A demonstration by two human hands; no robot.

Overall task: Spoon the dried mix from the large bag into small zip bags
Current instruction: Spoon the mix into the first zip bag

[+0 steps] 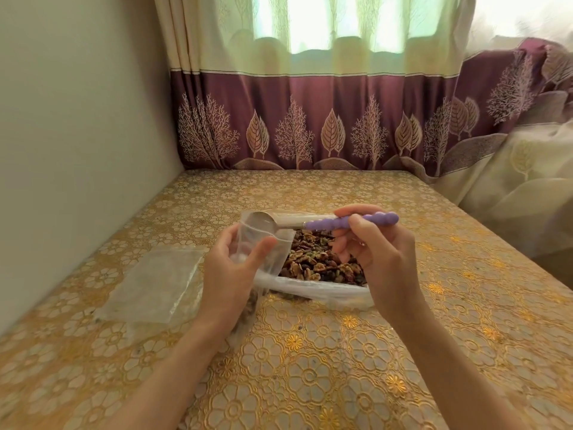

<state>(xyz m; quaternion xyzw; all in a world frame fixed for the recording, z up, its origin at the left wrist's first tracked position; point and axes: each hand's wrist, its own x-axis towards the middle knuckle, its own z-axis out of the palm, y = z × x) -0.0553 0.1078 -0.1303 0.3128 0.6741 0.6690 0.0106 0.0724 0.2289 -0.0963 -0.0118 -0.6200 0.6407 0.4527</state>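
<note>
My left hand (231, 271) grips a small clear zip bag (273, 248) upright, mouth open at the top; some dried mix shows in its lower part below my palm. My right hand (376, 256) pinches the purple beaded handle of a metal spoon (322, 223). The spoon's bowl sits tipped at the small bag's mouth. Behind both hands lies the large clear bag (325, 291), rolled open on the table, full of the brown dried mix (316, 259) of nuts and fruit.
A stack of flat small zip bags (155, 287) lies on the gold flowered tablecloth (341, 367) to the left. A wall runs along the table's left side. Purple and cream curtains (310, 119) hang behind and at the right.
</note>
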